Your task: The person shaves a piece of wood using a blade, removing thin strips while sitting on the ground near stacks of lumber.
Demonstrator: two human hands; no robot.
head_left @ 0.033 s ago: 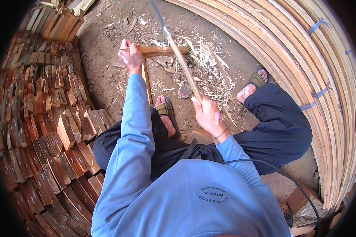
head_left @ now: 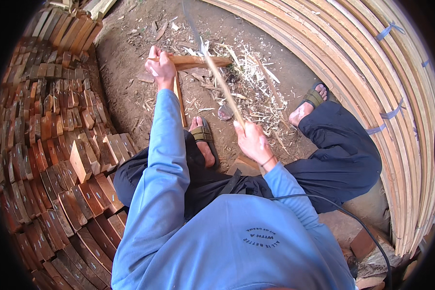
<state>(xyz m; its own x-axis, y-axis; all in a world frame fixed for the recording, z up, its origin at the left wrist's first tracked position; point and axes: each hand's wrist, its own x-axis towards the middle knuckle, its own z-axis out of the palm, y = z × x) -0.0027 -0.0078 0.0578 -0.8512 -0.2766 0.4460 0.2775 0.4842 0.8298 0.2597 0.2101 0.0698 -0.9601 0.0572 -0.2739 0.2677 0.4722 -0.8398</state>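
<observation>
My left hand [head_left: 160,66] reaches forward and grips one end of a reddish wooden piece [head_left: 198,61] held level over the dirt. My right hand [head_left: 252,141] is closed around the pale wooden handle [head_left: 224,92] of a long thin blade [head_left: 191,21]. The tool slants up and away from me, and it crosses the wooden piece near its middle. Pale wood shavings [head_left: 249,84] lie scattered on the ground just beyond and to the right of the piece. My sandalled feet [head_left: 204,137] rest on the dirt below it.
Rows of short reddish wood blocks [head_left: 58,145] are stacked all along the left. A big bundle of curved pale slats [head_left: 396,111] tied with blue straps arcs along the right. A thin stick [head_left: 180,99] lies on the dirt. A black cable [head_left: 333,205] runs by my right arm.
</observation>
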